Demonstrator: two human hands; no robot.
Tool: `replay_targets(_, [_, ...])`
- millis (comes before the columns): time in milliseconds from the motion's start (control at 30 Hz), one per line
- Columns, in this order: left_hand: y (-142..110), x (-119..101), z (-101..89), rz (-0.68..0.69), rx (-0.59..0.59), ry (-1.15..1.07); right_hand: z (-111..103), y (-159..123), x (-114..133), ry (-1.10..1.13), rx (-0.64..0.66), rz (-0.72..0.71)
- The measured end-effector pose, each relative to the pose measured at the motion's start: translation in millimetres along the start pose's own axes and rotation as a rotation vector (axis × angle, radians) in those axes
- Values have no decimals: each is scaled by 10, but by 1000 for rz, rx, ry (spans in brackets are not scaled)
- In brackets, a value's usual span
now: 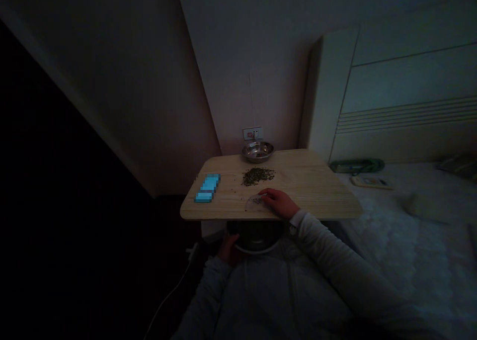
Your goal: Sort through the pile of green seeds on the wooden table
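My right hand (pixel 280 204) rests low over the front of a wooden table (pixel 316 181), its fingers closed on the right side of a clear, rounded plastic piece (pixel 251 204). Small dark bits show under or on that piece; I cannot tell which. Beyond it lies a loose heap of small green-brown grains (pixel 257 176), with a few stray ones around. Below the table's front edge, my left hand (pixel 227 249) grips the left side of a dark basin with a pale rim (pixel 257 252). The table partly covers the basin, and its inside is too dark to make out.
A shiny metal bowl (pixel 258 152) stands at the table's back edge, below a wall socket (pixel 253 133). A lit phone (pixel 207 188) lies at the left. Right of the table is a bed (pixel 402 250) with a remote (pixel 371 182). A white cable (pixel 169 294) hangs at lower left.
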State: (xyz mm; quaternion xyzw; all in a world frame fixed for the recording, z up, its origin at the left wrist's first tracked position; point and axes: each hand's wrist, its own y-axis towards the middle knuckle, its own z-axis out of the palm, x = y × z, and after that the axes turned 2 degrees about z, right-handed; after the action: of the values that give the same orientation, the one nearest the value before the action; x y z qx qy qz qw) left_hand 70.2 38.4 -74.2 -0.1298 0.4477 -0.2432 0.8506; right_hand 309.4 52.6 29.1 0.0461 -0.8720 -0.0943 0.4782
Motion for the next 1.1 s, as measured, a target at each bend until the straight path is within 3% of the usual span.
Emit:
replay_targets(267, [-39,-15,48,-39,-29,3,-12,-9,39,-49,31,0])
replay_targets(500, [-114,-48,141,7,44,-4,-11,-13,33,-10,28,2])
replay_targets(800, [-106,-43,143,-10,15,-8,-21,-14,40,-7,-59,30])
replay_targets(1100, [-50,7,105,-3,-72,16,-18,-17,46,-44,0,-9])
